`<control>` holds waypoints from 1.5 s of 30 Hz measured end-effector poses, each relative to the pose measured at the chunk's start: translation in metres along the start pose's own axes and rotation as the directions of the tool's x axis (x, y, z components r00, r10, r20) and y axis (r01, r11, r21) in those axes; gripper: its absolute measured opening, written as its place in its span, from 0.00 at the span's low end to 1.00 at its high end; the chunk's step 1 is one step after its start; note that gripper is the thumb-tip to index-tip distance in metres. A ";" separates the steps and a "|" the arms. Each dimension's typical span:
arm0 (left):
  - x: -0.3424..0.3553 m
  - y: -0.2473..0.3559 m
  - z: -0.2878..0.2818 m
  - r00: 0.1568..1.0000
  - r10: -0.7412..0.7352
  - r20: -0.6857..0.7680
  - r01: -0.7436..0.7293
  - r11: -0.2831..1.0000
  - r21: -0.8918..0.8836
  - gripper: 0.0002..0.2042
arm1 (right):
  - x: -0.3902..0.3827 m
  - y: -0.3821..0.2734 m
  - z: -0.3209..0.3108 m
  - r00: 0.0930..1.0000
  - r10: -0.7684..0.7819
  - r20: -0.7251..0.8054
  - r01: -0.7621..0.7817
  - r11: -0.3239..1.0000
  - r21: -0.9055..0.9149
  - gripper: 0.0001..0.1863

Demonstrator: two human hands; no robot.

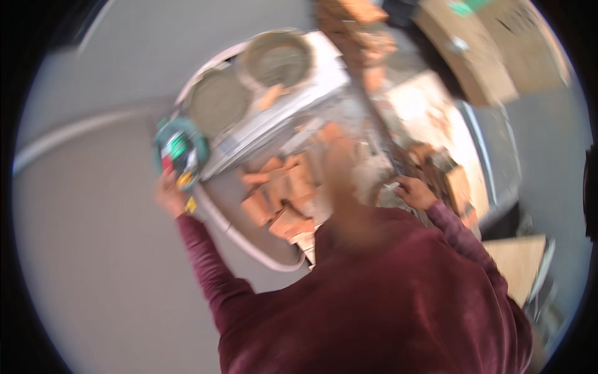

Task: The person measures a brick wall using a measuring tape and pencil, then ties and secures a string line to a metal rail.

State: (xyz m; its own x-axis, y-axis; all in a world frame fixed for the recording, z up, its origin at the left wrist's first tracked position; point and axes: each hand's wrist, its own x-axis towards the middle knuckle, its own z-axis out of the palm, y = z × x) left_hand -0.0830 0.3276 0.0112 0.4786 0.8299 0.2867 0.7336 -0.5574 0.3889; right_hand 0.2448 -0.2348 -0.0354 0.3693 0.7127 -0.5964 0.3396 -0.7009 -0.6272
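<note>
Reaching, it seems: left hand [170, 194] at the round teal container [202, 148], fingers too blurred to tell; right hand [416, 192] pinching a small whitish object [391, 186]. Next likely needs steady left contact.

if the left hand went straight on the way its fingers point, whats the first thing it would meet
Probably the red item by the round teal container; the left hand looks very close to it, but blur leaves contact unclear.
</note>
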 end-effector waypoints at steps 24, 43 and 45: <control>-0.254 0.606 0.148 0.030 0.959 0.280 0.040 0.279 -0.959 0.13 | -0.298 0.129 0.221 0.158 0.954 -0.256 0.014 0.257 0.966 0.11; -0.497 0.646 0.266 -0.081 0.971 0.224 -0.765 0.083 -0.638 0.15 | -0.353 0.323 0.356 0.432 0.901 -0.036 0.132 -0.023 0.991 0.11; -0.497 0.643 0.272 -0.069 0.960 0.272 -0.791 0.114 -0.602 0.15 | -0.369 0.336 0.360 0.470 0.881 -0.053 0.079 0.017 0.997 0.09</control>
State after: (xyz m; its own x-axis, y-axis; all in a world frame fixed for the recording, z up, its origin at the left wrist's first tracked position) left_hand 0.2818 -0.4364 -0.1198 0.8023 -0.5857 0.1154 -0.5854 -0.7341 0.3442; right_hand -0.0882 -0.7227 -0.2067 0.5186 -0.2837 -0.8066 -0.8270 0.0732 -0.5575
